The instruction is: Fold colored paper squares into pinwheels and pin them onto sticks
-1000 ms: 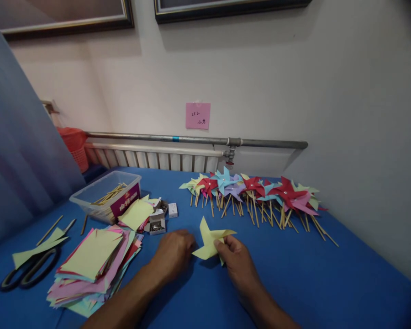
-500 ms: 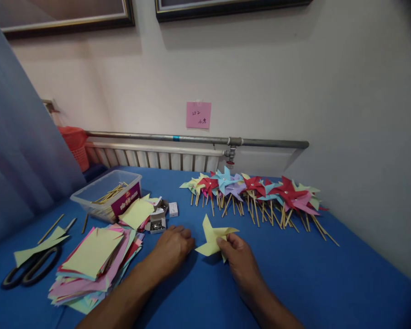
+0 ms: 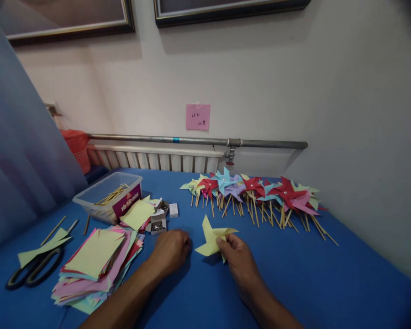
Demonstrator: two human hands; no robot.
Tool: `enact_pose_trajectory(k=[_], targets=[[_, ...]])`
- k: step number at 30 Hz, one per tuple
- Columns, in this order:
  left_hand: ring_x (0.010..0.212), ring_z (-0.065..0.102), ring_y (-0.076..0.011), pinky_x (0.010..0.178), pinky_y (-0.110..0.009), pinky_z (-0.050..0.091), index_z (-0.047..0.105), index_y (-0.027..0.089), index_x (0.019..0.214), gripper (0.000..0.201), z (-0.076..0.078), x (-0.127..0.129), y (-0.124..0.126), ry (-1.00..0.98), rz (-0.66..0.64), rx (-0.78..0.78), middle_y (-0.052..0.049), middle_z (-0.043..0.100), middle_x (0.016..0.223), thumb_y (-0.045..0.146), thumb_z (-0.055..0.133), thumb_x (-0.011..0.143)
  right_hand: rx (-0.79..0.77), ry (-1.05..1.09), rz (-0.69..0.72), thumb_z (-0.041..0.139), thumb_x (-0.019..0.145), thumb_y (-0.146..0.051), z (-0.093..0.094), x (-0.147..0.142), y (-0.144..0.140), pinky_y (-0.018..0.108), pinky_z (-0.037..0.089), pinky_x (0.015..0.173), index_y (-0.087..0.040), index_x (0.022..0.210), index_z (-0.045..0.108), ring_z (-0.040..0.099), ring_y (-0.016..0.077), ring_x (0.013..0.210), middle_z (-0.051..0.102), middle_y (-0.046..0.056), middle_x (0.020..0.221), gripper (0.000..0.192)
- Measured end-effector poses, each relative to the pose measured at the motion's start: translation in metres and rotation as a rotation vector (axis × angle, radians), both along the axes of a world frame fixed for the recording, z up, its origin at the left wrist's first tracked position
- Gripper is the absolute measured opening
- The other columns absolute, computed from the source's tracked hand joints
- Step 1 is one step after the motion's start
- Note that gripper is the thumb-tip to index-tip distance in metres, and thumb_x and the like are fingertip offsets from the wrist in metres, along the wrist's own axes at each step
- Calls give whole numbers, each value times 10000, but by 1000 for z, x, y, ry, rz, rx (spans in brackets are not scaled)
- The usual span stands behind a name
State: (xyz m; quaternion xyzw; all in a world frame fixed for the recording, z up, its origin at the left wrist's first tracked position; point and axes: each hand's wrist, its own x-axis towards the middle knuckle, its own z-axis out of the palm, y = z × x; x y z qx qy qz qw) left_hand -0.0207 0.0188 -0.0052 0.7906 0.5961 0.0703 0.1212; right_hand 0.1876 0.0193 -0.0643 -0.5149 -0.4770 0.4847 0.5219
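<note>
My right hand (image 3: 239,256) pinches a folded yellow paper pinwheel (image 3: 211,238) by its right side, thumb on top, just above the blue cloth. To its left, my left hand (image 3: 173,250) is closed with the fingers curled under, apart from the pinwheel. Whatever those fingers hold, if anything, is hidden. Just beyond the left hand are two small open boxes of metal pins (image 3: 157,225) and a small white box (image 3: 173,210). Several finished pinwheels (image 3: 253,186) on wooden sticks lie in a row at the back right.
A stack of coloured paper (image 3: 94,256) lies left of my left forearm. Scissors (image 3: 37,269) with yellow paper pieces across them are farther left. A clear plastic box (image 3: 85,201) holds wooden sticks. A pink note (image 3: 197,117) is on the wall above a pipe (image 3: 270,144).
My left hand has drawn slightly to the left and its fingers are curled in more. The right hand and the yellow pinwheel have stayed almost still. The view has shifted slightly.
</note>
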Motion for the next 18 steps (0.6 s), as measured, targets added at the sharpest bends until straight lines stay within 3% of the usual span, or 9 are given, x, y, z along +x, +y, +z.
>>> enact_pose_trajectory(k=[9, 18], targets=[[897, 717, -227, 701, -300, 397, 727, 233, 891, 227, -2, -1, -2, 38, -168, 66, -57, 748, 943, 147, 517, 872, -23, 13, 23, 721, 752, -550, 12, -1, -7, 281, 431, 605, -199, 722, 639, 565, 179, 626, 645, -1, 645, 362], [849, 709, -243, 675, -317, 409, 712, 212, 862, 173, 5, 0, -5, 101, -206, 83, -81, 744, 923, 187, 541, 854, -36, 14, 18, 720, 729, -542, 13, -2, -6, 275, 422, 601, -198, 722, 646, 544, 169, 615, 627, -10, 640, 353]])
